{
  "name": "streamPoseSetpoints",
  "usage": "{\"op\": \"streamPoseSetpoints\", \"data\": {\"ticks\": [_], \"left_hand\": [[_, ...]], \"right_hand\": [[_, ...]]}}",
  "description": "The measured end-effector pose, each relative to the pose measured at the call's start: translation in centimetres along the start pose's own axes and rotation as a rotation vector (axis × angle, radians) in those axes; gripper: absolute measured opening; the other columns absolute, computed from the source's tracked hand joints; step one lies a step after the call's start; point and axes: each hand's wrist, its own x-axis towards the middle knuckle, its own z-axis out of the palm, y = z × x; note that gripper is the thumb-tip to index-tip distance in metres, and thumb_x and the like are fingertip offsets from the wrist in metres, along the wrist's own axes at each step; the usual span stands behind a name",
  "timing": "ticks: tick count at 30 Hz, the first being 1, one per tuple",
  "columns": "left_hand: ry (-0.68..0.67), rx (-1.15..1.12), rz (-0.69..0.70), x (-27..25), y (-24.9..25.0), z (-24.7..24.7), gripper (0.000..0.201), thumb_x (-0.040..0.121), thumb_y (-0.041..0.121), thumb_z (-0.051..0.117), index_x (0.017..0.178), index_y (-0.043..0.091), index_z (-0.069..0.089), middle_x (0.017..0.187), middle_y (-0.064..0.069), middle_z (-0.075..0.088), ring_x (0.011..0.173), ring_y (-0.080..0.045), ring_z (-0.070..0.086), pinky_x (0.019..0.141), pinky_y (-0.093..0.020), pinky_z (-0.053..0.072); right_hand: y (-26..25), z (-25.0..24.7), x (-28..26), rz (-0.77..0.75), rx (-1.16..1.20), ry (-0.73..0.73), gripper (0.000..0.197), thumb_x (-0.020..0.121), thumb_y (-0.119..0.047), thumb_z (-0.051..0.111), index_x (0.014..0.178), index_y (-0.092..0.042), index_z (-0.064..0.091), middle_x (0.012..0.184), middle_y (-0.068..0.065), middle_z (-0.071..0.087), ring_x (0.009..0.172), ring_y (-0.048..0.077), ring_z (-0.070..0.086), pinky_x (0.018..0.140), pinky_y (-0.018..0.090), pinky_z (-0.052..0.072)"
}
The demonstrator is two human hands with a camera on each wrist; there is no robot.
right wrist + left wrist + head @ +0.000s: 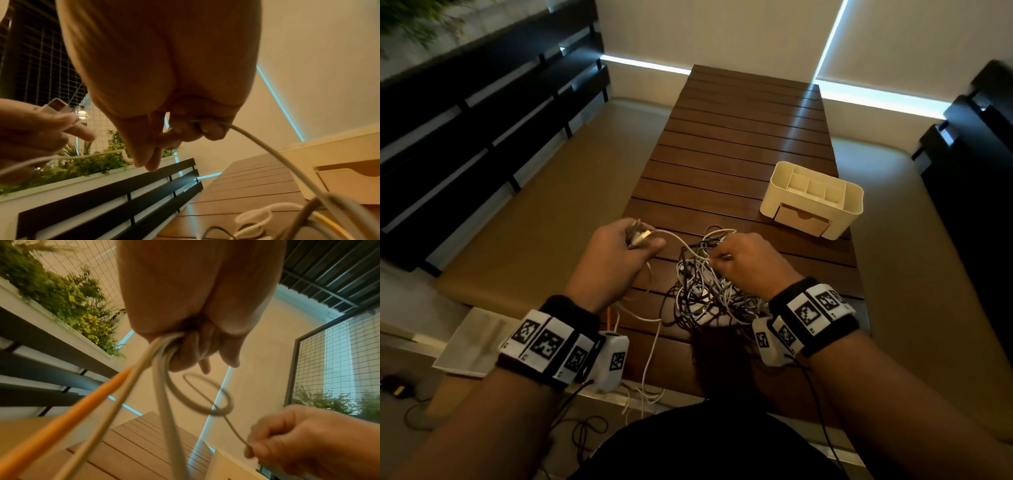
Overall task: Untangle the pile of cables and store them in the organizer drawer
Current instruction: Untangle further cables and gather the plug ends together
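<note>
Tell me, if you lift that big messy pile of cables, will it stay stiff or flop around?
Probably floppy: the cable pile lies in loose loops on the slatted table. Strands likely drag along together, since they cross. The white cable already sags between left hand and right hand.

Head cam high, facing down at table (739, 144), wrist cams low, close under palms, facing up, sharing table slats.

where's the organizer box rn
In the head view the organizer sits on the slatted table toward its right edge, just beyond the right hand and the cable pile, drawer shut.
</note>
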Motion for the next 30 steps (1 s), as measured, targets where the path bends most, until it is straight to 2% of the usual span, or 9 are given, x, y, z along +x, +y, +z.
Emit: {"op": "streamPoseSetpoints", "data": {"ticks": [3,6,10,14,16,18,23,26,30], "left_hand": [[-0.115,0.01,0.063,-0.1,0.6,1.4,0.01,0.092,0.024,0.069,0.102,0.021,0.069,0.088,0.003,0.067,0.073,-0.005,0.059,0.066,-0.023,0.045],[-0.199,-0.02,0.094,0.1,0.6,2.2,0.034,0.091,0.022,0.07,0.125,0.021,0.064,0.095,0.009,0.067,0.07,0.008,0.059,0.063,-0.013,0.046],[-0.148,-0.044,0.153,-0.1,0.9,2.4,0.049,0.091,0.021,0.07,0.138,0.026,0.056,0.098,0.012,0.064,0.066,0.013,0.057,0.059,-0.006,0.042],[-0.155,0.006,0.163,-0.2,1.1,2.6,0.029,0.093,0.022,0.069,0.12,0.028,0.064,0.082,0.009,0.062,0.059,0.006,0.055,0.055,-0.009,0.039],[-0.175,0.067,0.148,0.2,0.9,2.4,0.011,0.092,0.029,0.068,0.096,0.018,0.068,0.076,0.0,0.064,0.062,-0.008,0.057,0.057,-0.028,0.045],[-0.179,0.122,0.124,0.4,0.9,2.1,0.022,0.093,0.032,0.065,0.084,0.012,0.064,0.072,-0.007,0.062,0.059,-0.017,0.051,0.055,-0.034,0.042],[0.054,0.006,-0.001,1.5,0.5,-0.6,0.02,0.097,0.028,0.06,0.086,0.011,0.062,0.07,0.0,0.056,0.053,-0.005,0.045,0.052,-0.021,0.039],[-0.002,0.042,-0.068,1.7,-0.4,-1.1,0.026,0.096,0.03,0.062,0.09,0.004,0.064,0.072,-0.006,0.056,0.057,-0.012,0.043,0.055,-0.027,0.038],[-0.077,0.116,-0.065,1.3,-0.6,0.0,0.01,0.096,0.023,0.064,0.095,0.014,0.069,0.081,-0.002,0.063,0.065,-0.013,0.05,0.057,-0.027,0.037]], "right_hand": [[-1.4,-0.4,-0.1,-0.101,0.057,0.033,0.021,0.097,-0.033,0.061,0.103,-0.019,0.076,0.096,-0.003,0.065,0.088,0.013,0.059,0.079,0.036,0.053],[-2.5,-1.3,-0.3,-0.194,0.117,0.065,0.023,0.097,-0.033,0.061,0.103,-0.016,0.075,0.09,-0.003,0.062,0.08,0.009,0.056,0.072,0.026,0.048],[-2.6,-2.0,-0.4,-0.209,0.184,0.065,0.021,0.097,-0.032,0.063,0.1,-0.016,0.075,0.087,-0.008,0.062,0.075,0.003,0.055,0.065,0.015,0.042],[-2.4,-1.8,-0.5,-0.17,0.227,-0.017,0.019,0.097,-0.033,0.062,0.096,-0.018,0.073,0.082,-0.013,0.058,0.071,0.0,0.055,0.062,0.013,0.039],[-2.4,-1.8,-0.6,-0.158,0.273,0.013,0.016,0.096,-0.034,0.063,0.094,-0.021,0.072,0.081,-0.015,0.059,0.071,-0.006,0.055,0.06,0.009,0.04],[-2.2,-1.8,-0.7,-0.124,0.308,0.009,0.012,0.098,-0.033,0.061,0.094,-0.026,0.07,0.079,-0.013,0.06,0.066,-0.006,0.054,0.057,0.008,0.041],[-0.4,-1.8,-1.1,0.04,0.409,0.049,0.017,0.101,-0.034,0.056,0.097,-0.023,0.068,0.079,-0.003,0.064,0.065,0.011,0.057,0.063,0.025,0.049],[0.4,-1.6,-1.0,0.079,0.443,0.148,0.018,0.1,-0.032,0.057,0.095,-0.021,0.07,0.072,-0.009,0.058,0.059,-0.001,0.05,0.059,0.02,0.042],[0.5,-1.7,-0.7,0.064,0.35,0.152,0.015,0.099,-0.03,0.059,0.092,-0.024,0.072,0.074,-0.008,0.063,0.06,0.002,0.054,0.056,0.02,0.045]]}}
